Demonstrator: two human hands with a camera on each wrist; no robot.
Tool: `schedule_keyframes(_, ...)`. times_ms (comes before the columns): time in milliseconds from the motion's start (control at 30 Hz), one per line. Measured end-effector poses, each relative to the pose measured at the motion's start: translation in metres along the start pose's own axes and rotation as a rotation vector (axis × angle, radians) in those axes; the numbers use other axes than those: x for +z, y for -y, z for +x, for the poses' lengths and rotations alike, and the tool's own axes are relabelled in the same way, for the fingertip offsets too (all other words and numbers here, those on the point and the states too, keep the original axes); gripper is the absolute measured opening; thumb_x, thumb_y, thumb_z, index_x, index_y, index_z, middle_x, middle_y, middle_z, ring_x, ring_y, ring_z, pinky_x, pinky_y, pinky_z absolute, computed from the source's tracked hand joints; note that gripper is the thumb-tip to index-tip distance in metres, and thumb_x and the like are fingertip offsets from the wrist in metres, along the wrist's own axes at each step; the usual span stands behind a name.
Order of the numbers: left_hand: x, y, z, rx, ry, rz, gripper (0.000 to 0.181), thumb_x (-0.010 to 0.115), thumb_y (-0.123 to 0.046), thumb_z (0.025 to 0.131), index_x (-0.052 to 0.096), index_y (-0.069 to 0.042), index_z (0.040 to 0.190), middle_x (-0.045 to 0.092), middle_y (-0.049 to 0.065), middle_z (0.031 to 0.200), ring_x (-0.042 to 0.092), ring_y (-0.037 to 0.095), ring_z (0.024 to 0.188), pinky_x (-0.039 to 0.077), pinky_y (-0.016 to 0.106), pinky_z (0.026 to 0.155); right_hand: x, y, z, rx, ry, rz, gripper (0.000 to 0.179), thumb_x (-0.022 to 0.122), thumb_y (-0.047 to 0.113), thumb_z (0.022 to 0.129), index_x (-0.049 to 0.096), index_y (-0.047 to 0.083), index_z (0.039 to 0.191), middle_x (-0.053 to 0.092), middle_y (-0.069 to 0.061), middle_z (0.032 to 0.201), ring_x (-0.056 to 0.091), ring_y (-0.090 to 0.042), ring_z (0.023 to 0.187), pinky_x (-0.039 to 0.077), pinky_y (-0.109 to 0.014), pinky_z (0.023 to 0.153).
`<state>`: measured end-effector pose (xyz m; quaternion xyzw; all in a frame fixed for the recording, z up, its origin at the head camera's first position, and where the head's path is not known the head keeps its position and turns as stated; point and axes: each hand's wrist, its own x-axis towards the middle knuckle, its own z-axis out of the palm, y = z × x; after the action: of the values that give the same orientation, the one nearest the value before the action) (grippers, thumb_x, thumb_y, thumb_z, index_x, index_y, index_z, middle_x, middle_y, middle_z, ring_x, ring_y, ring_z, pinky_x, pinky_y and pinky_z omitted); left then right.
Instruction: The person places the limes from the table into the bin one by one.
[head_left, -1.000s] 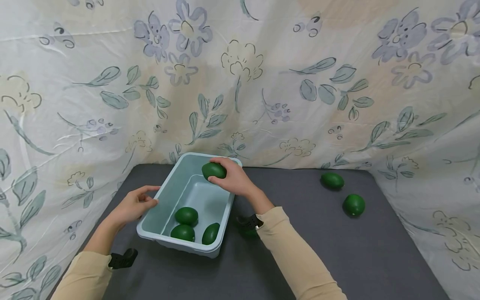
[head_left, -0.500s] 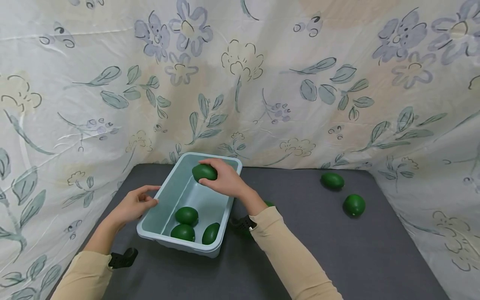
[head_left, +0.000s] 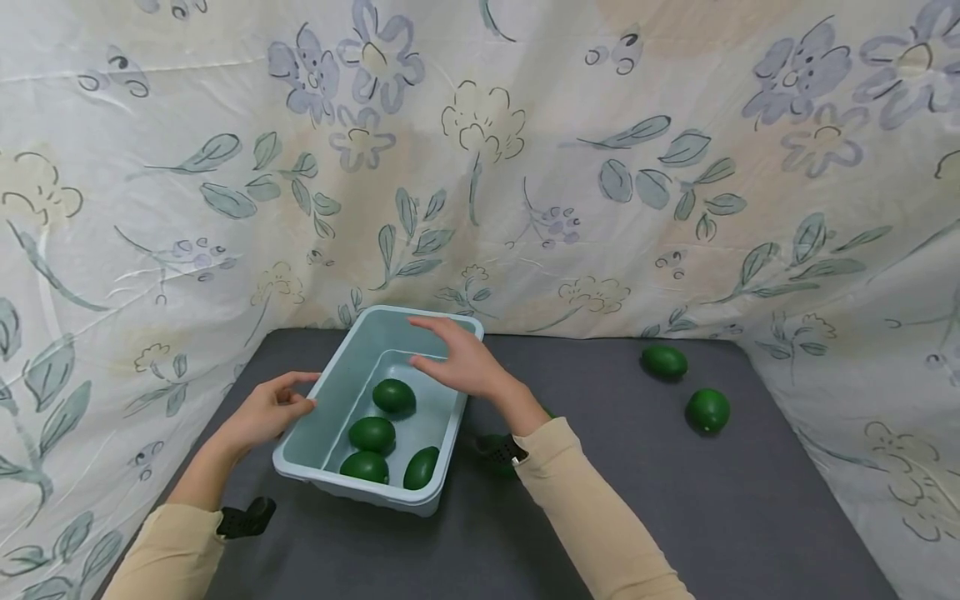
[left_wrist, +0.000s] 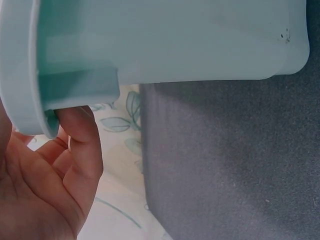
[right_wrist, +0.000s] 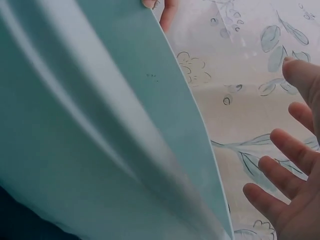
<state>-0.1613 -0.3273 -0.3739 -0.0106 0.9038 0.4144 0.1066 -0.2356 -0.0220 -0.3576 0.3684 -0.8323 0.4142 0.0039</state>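
A pale blue-green plastic bin [head_left: 352, 375] stands on the grey table, with several glossy dark green oval fruits, like avocados or limes, in it. The rearmost of these fruits [head_left: 393, 396] lies below and left of my right hand [head_left: 465, 358]. That hand is over the bin's right side, thumb and fingers spread, holding nothing; the right wrist view shows its separated fingers [right_wrist: 282, 175]. My left hand [head_left: 262, 412] grips the bin's left rim. In the left wrist view, its fingers [left_wrist: 82, 140] curl up under the rim's lip.
Two more green fruits, one behind [head_left: 664, 362] and one nearer [head_left: 708, 411], lie at the table's right. Another green fruit [head_left: 498, 460] is partly hidden by my right wrist, and a green sliver shows behind the forearm. A floral cloth [head_left: 555, 208] hangs behind the table.
My right hand carried a green fruit leftward over the bin, then let it go; it now lies inside behind the others. The hand has drawn back slightly right. My left hand stays put.
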Motion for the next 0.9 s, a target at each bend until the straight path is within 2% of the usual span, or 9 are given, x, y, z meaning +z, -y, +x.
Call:
schedule_keyframes(267, 0.0, 0.0, 0.0, -0.007, -0.001, -0.003, 0.051, 0.055, -0.017, 0.091, 0.037, -0.007, 0.138, 0.057, 0.012, 0.086, 0.049, 0.016, 0.065, 0.041, 0.029, 0.052, -0.008, -0.008, -0.019, 0.02, -0.018, 0.0, 0.057, 0.06, 0.033, 0.089, 0.037, 0.022, 0.141, 0.037, 0.006, 0.143, 0.034, -0.012, 0.132, 0.034, -0.038, 0.102)
schedule_keyframes(600, 0.0, 0.0, -0.002, 0.007, -0.005, -0.001, 0.051, 0.055, -0.017, 0.091, 0.037, -0.007, 0.138, 0.057, 0.012, 0.085, 0.049, 0.015, 0.064, 0.041, 0.029, 0.052, -0.017, -0.024, -0.045, -0.005, -0.118, 0.009, 0.057, 0.061, 0.031, 0.088, 0.037, 0.028, 0.14, 0.036, 0.006, 0.143, 0.032, -0.015, 0.133, 0.035, -0.043, 0.101)
schedule_keyframes(900, 0.0, -0.001, -0.002, 0.01, -0.005, 0.0, 0.051, 0.055, -0.015, 0.091, 0.037, -0.006, 0.138, 0.056, 0.012, 0.085, 0.049, 0.015, 0.064, 0.042, 0.03, 0.053, -0.022, -0.048, -0.068, 0.015, -0.169, -0.017, 0.053, 0.063, 0.028, 0.088, 0.043, 0.02, 0.137, 0.042, 0.001, 0.138, 0.04, -0.017, 0.127, 0.039, -0.043, 0.096)
